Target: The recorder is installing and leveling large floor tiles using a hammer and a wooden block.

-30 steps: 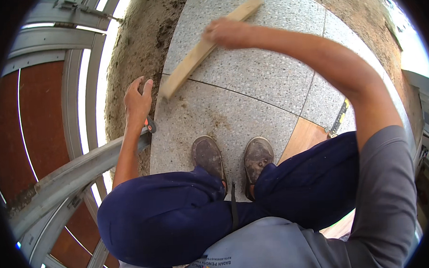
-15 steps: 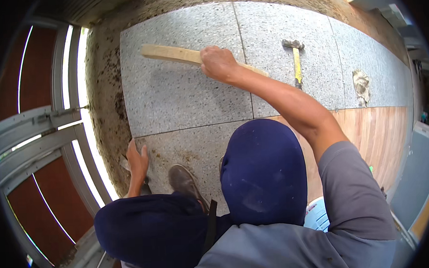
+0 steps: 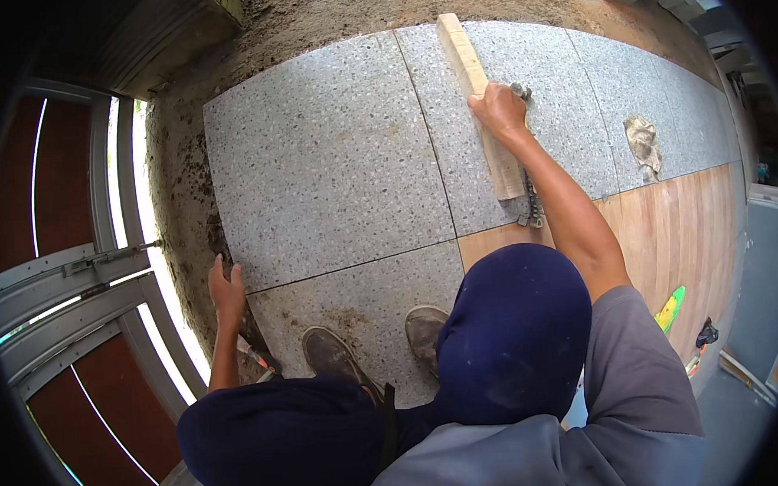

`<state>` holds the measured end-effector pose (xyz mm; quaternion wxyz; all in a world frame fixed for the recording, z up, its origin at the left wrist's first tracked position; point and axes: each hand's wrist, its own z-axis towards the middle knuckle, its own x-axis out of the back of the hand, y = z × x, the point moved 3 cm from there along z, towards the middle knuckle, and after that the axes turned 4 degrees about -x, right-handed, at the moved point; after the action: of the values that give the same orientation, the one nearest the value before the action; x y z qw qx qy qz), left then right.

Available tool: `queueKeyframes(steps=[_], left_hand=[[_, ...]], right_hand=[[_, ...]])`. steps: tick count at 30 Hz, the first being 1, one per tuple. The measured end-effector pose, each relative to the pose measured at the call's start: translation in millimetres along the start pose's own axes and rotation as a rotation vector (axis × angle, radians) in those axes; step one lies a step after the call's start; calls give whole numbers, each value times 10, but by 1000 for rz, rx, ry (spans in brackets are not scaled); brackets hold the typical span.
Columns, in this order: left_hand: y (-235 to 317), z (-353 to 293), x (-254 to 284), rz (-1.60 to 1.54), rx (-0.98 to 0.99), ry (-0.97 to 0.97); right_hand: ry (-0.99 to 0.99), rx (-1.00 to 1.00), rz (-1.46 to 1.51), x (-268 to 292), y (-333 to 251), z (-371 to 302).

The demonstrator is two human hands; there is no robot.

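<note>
And it's the floor [image 3: 333, 158] carrying the lot: big grey speckled tiles, thin dark joints, with a crumpled pale cloth [image 3: 643, 145] down on them! Left of that cloth, a hammer [image 3: 521, 90], metal head showing, much of its handle hidden; beside it a wooden batten [image 3: 501, 169], and whether that touches the tiles, can't tell! Just nearside of the cloth, reddish wood-look boards [image 3: 665, 213] begin, a green-and-yellow thing [image 3: 670, 309] on them. Well left and nearside of the cloth, two dusty shoes [image 3: 335, 354] on tile!
</note>
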<state>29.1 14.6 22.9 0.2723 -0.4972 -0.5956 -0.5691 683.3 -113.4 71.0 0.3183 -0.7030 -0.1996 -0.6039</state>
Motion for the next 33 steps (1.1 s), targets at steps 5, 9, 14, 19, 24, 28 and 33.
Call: queueKeyframes(steps=[5,9,14,19,24,28,33], left_hand=[[-156,373,-44,-45,75,-37],[0,448,-10,-79,83,-13],[-275,701,-68,-45,10,-13],[134,1148,-144,-88,-78,-125],[-66,1016,49,-58,22,-91],[98,1119,-43,13,88,-81],[-68,1223,-68,-70,89,-139]], right_hand=[[-4,-87,-25,80,170,109],[-49,-138,-67,148,452,221],[61,-252,-99,113,1157,696],[74,-312,-215,453,2349,1051],[45,-157,-155,98,2113,371],[-24,-361,132,-87,2383,-245],[-124,-460,279,-168,2461,-316]])
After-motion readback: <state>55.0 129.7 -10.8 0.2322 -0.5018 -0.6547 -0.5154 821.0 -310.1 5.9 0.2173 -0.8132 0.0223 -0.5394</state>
